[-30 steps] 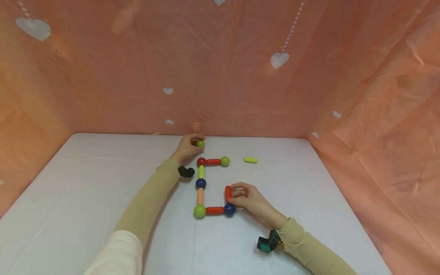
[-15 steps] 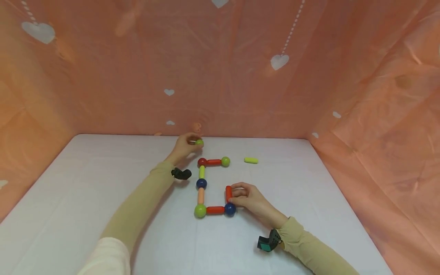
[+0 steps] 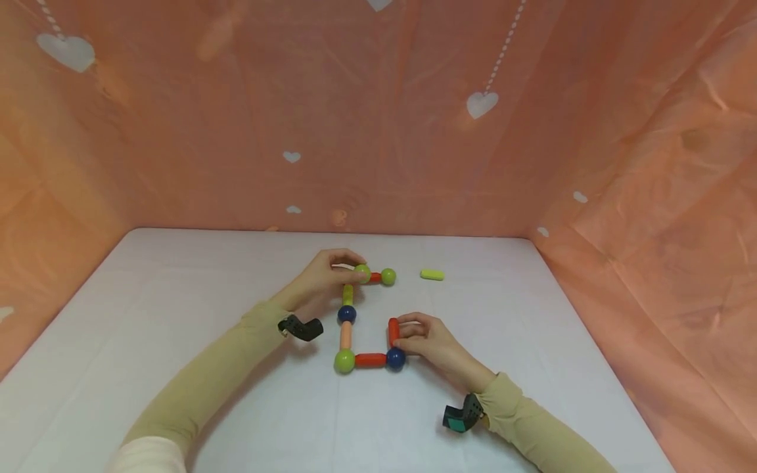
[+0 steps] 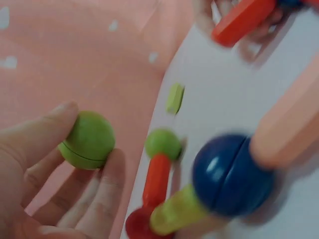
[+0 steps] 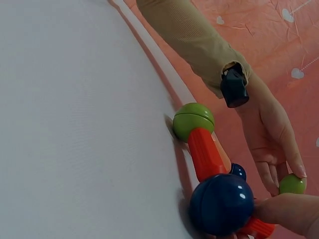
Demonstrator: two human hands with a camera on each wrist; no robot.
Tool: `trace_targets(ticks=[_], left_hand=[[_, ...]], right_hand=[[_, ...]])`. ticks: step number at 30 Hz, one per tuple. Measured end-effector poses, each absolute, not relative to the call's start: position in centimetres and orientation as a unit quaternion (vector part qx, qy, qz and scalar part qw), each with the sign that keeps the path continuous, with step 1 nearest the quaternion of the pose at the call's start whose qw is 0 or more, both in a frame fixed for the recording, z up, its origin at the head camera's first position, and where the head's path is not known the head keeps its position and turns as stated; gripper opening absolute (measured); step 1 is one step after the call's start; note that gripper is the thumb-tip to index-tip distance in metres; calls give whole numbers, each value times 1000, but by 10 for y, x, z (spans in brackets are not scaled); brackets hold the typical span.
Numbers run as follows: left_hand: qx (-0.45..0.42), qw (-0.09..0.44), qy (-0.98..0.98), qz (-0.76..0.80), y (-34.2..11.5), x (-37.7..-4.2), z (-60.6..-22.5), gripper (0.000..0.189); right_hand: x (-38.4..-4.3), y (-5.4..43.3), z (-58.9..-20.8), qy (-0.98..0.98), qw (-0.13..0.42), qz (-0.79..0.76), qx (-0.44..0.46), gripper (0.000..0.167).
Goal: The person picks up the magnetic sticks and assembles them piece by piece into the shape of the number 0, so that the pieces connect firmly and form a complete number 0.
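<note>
A green ball (image 4: pixel 89 139) is pinched between the thumb and fingers of my left hand (image 3: pixel 327 272), above the far end of a chain of balls and rods. My right hand (image 3: pixel 434 345) grips a red rod (image 3: pixel 393 334), whose near end meets a blue ball (image 3: pixel 395 359). From there a red rod (image 3: pixel 370 360) runs left to a green ball (image 3: pixel 345 361). A peach rod (image 3: pixel 345 335), a second blue ball (image 3: pixel 347 315) and a yellow-green rod (image 3: pixel 347 295) lead away to a red ball (image 4: pixel 144 222), hidden in the head view. Another red rod (image 4: pixel 157 179) joins it to a green ball (image 3: pixel 388 276).
A loose yellow-green rod (image 3: pixel 432 274) lies on the white table (image 3: pixel 503 295) at the far right of the chain. Orange cloth (image 3: pixel 414 164) with white hearts hangs behind the table and along its sides.
My left hand first drew slightly left, then came nearer and to the right with the green ball, over the chain's far end. My right hand has stayed in place on the red rod.
</note>
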State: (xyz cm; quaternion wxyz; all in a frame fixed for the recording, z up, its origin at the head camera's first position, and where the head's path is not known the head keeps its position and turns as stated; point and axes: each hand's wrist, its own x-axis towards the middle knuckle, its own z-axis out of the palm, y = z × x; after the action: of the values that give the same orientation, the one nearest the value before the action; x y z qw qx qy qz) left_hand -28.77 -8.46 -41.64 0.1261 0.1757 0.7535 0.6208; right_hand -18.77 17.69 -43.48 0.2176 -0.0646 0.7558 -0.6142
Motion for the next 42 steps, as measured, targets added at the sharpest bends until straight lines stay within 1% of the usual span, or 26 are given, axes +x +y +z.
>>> trace_targets(ticks=[3, 8, 17, 23, 30, 36, 42], left_hand=[[204, 136, 748, 616, -76, -276, -411, 35], [234, 142, 749, 604, -63, -269, -417, 38], [240, 161, 774, 564, -39, -263, -424, 35], [242, 155, 787, 546, -33, -260, -423, 34], [262, 148, 794, 528, -31, -258, -421, 31], [245, 163, 794, 532, -30, -256, -417, 28], [246, 162, 785, 545, -31, -259, -419, 30]], right_hand=[[-188, 177, -434, 757, 214, -614, -66, 48], [-188, 178, -434, 752, 215, -620, -65, 49], [-188, 179, -435, 739, 219, -633, -64, 52], [-187, 180, -435, 742, 222, -629, -67, 53], [-187, 181, -433, 741, 228, -628, -66, 52], [-188, 180, -435, 739, 227, -632, -59, 48], [-192, 179, -435, 737, 225, -635, -57, 45]])
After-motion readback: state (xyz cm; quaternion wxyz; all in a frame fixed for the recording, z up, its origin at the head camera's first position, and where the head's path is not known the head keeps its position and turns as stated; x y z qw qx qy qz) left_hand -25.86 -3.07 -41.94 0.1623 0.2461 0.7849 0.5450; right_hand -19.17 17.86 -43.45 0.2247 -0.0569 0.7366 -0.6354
